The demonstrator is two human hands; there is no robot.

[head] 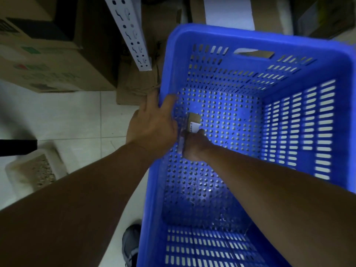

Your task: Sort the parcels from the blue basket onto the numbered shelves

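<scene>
Blue basket (250, 35): plastic crate seen from straight above, round holes all over its bottom and slots in the walls. It sits on a pale tiled floor (77, 116). One parcel is in it, as far as I can see.
Parcel (194, 120): small, brown cardboard with a white label. It lies on the bottom of the basket, right up against the left wall, roughly halfway along.
Left hand (154, 126): clamped over the basket's left rim, thumb hooked inside and fingers down the outside. The arm comes in from the lower left.
Right hand (194, 145): reaching down inside the basket, forearm slanting in from the lower right. Its fingers curl onto the near end of the parcel, with one fingertip on the label. It looks like a proper grip, though blur makes the exact finger placement hard to read.
Both hands: just beside each other, with the basket's left wall between them.
Shelf post (131, 33): white perforated metal upright, slanted in this view, just left of the basket's far corner.
Cardboard boxes (48, 60): stacked upper left, with more brown cardboard behind the post.
Shoe (131, 243): grey, at the bottom edge beside the basket.
Tray (36, 170): pale, with something grainy in it, on the floor at the left. Too blurry to say more.
</scene>
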